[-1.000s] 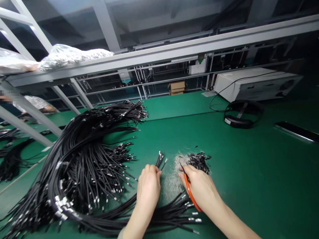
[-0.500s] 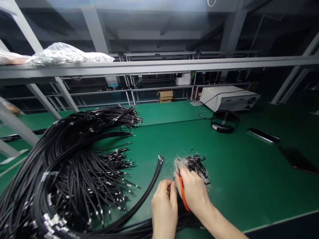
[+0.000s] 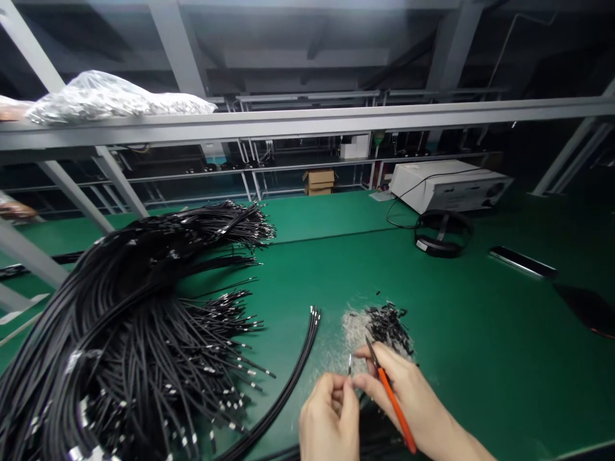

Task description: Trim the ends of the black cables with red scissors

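Observation:
My left hand (image 3: 330, 413) pinches a black cable (image 3: 350, 368) whose stripped, pale end points up between the hands. Orange-handled cutters (image 3: 394, 406) lie in my right hand (image 3: 408, 390), their dark tip aimed up and left, and that hand's thumb and forefinger are spread close to the cable end. Just beyond the hands is a pile of short black offcuts (image 3: 390, 325) beside pale, hair-like scraps (image 3: 354, 330). A small bunch of black cables (image 3: 302, 358) curves up left of my left hand.
A huge bundle of black cables (image 3: 120, 301) covers the left of the green table (image 3: 307, 269). Towards the back right are a white box-shaped device (image 3: 449, 186), a black headband (image 3: 442, 235) and a phone-like object (image 3: 523, 261). A plastic bag (image 3: 110, 99) rests on the rail above.
The cutters have swung away from the cable, and my right hand has opened somewhat and shifted right. The cable's pale end now shows above my left fingers. The view has moved slightly.

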The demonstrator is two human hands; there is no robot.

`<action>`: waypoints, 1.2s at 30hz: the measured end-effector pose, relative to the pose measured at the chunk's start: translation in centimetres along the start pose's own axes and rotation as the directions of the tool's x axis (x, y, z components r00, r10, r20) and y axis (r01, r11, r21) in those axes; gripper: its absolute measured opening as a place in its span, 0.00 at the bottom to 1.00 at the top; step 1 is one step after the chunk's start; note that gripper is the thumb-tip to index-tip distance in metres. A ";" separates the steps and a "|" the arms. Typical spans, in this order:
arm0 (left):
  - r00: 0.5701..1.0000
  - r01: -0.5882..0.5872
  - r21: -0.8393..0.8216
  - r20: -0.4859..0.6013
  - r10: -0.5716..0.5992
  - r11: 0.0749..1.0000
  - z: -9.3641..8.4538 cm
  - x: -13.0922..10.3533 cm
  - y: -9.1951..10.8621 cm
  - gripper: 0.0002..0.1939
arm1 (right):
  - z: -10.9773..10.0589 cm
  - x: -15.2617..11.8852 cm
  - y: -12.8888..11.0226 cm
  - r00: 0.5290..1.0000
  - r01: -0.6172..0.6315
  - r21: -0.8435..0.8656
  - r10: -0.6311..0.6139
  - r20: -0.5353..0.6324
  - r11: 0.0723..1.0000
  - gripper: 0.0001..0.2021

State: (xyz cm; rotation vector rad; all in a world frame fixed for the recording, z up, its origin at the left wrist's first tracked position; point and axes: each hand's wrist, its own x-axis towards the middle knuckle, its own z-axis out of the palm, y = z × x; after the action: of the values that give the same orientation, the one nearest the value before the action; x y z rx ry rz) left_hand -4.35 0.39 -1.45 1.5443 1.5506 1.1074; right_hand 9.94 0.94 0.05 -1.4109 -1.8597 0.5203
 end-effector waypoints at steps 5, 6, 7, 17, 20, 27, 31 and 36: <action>0.999 -0.032 0.135 -0.028 0.036 0.990 0.3 -0.6 0.0 0.15 | 0.1 0.8 0.1 0.998 0.067 -0.053 -0.067 -0.003 0.996 0.09; 0.998 -0.044 0.155 -0.032 0.049 0.987 0.3 -0.8 0.3 0.14 | 0.0 0.9 0.2 0.993 0.118 -0.077 -0.116 0.021 0.990 0.09; 0.998 -0.054 0.167 -0.034 0.060 0.984 0.3 -0.8 0.6 0.14 | -0.3 1.0 0.3 0.984 0.175 -0.097 -0.171 0.051 0.980 0.09; 0.966 0.199 -0.012 0.169 -0.194 0.980 -0.7 1.4 1.7 0.17 | -2.6 1.6 2.4 0.962 0.241 -0.386 -0.165 0.219 0.891 0.08; 0.931 0.318 -0.085 0.216 -0.294 0.944 -0.9 2.1 1.6 0.17 | -2.0 1.2 2.6 0.960 0.251 -0.530 -0.139 0.243 0.810 0.21; 0.888 0.432 -0.110 0.223 -0.402 0.895 -1.1 2.8 2.8 0.12 | -0.8 0.7 2.3 0.946 0.321 -0.605 -0.215 0.244 0.728 0.24; 0.889 0.425 -0.087 0.229 -0.397 0.901 -0.9 2.9 2.9 0.12 | -0.8 0.9 2.0 0.939 0.335 -0.631 -0.196 0.282 0.699 0.21; 0.894 0.398 -0.039 0.241 -0.378 0.916 -0.6 2.8 2.7 0.10 | -0.7 1.0 1.8 0.934 0.339 -0.641 -0.168 0.314 0.689 0.17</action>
State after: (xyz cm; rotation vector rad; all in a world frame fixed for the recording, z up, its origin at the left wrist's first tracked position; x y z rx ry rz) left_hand -4.02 2.95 1.51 1.1849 1.5419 0.7316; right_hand 11.54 2.41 -0.45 -1.5343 -2.5585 -0.2092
